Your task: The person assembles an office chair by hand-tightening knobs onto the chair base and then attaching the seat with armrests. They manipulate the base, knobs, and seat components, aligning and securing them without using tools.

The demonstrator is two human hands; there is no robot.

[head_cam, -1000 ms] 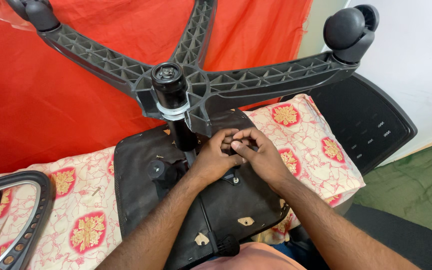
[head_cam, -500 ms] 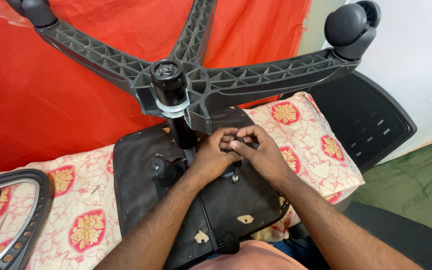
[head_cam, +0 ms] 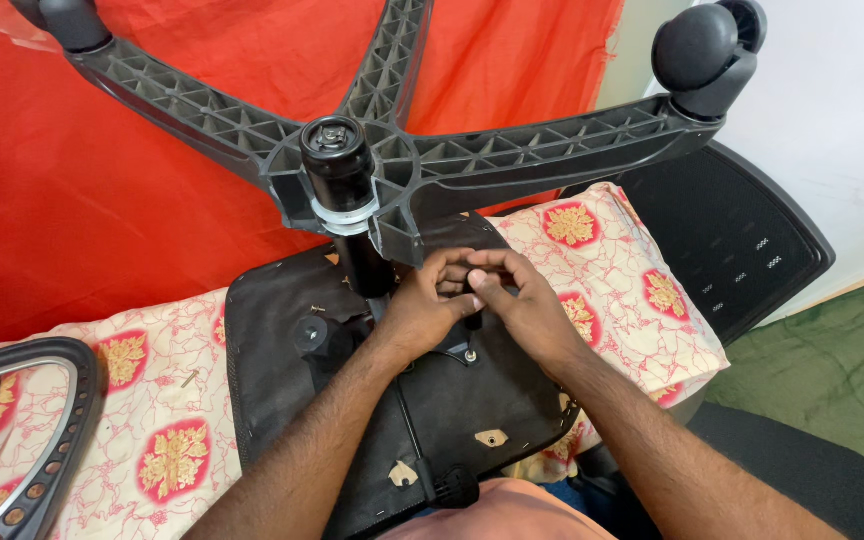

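We have both hands on a small fitting at the middle of the upturned chair seat (head_cam: 352, 400), just beside the black column (head_cam: 362, 265). Our left hand (head_cam: 420, 310) and right hand (head_cam: 520, 305) touch, fingers curled close; what they pinch is hidden. We should probably keep the seat flat on the patterned cushion (head_cam: 612, 270) and turn slowly, the wheeled base (head_cam: 512, 150) steady overhead.

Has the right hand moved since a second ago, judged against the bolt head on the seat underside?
Barely. The right hand has crept slightly up, away from the bolt head, fingertips meeting the left hand.
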